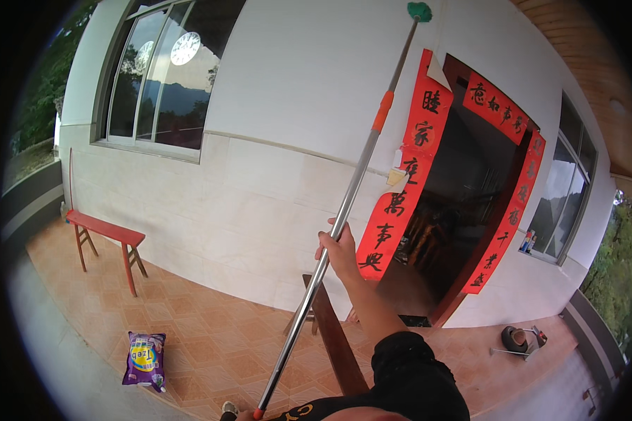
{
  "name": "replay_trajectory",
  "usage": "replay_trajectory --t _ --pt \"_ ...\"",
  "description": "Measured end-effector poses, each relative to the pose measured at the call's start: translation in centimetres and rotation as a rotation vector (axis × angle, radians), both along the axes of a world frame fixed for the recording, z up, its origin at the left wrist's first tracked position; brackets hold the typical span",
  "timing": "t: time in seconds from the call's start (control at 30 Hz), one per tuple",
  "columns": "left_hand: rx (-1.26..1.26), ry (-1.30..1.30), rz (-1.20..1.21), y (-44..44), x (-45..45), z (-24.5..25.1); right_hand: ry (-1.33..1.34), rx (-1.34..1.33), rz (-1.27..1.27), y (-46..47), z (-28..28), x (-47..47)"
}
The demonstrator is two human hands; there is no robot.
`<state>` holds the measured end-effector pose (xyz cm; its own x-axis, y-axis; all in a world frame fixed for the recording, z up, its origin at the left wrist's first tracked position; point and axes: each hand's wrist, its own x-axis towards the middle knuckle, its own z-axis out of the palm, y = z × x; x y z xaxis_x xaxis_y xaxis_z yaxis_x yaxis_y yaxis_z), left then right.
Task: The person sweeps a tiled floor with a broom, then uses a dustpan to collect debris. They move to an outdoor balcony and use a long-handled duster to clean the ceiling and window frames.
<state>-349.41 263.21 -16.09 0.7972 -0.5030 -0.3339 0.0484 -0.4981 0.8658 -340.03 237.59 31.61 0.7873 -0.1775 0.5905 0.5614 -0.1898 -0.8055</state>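
Observation:
A telescopic metal pole [342,216] runs diagonally from the lower middle up to the wall, with an orange collar partway up. A green brush head [419,11] tops it, at or close to the white upper wall; contact cannot be told. My right hand [339,246] is around the pole at mid-length, its arm in a short black sleeve. My left hand [246,415] shows only in part at the bottom edge, closed on the pole's lower orange end. Right of the pole, a red paper banner [382,231] with black writing lines the doorway, its edges partly peeling.
A dark wooden bench [337,342] stands close in front of me. A red bench [105,227] stands by the left wall. A purple bag [145,360] lies on the tiled floor. A small wheeled metal object [519,339] rests at right. Windows [163,79] flank the open doorway [447,200].

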Motion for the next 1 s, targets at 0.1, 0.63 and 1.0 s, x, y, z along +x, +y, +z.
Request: replay_trajectory --t 0.1,0.63,1.0 --pt "0.0 -0.024 -0.018 1.2 8.2 5.1 0.047 -0.006 -0.112 0.0 -0.9 5.6" --pt "-0.132 0.017 -0.083 -8.4 29.3 29.8 0.045 -0.118 -0.281 -4.0 3.2 22.2" --pt "-0.64 -0.222 -0.455 -21.7 39.0 52.1 -0.225 -0.091 -0.236 -14.6 32.4 30.5"
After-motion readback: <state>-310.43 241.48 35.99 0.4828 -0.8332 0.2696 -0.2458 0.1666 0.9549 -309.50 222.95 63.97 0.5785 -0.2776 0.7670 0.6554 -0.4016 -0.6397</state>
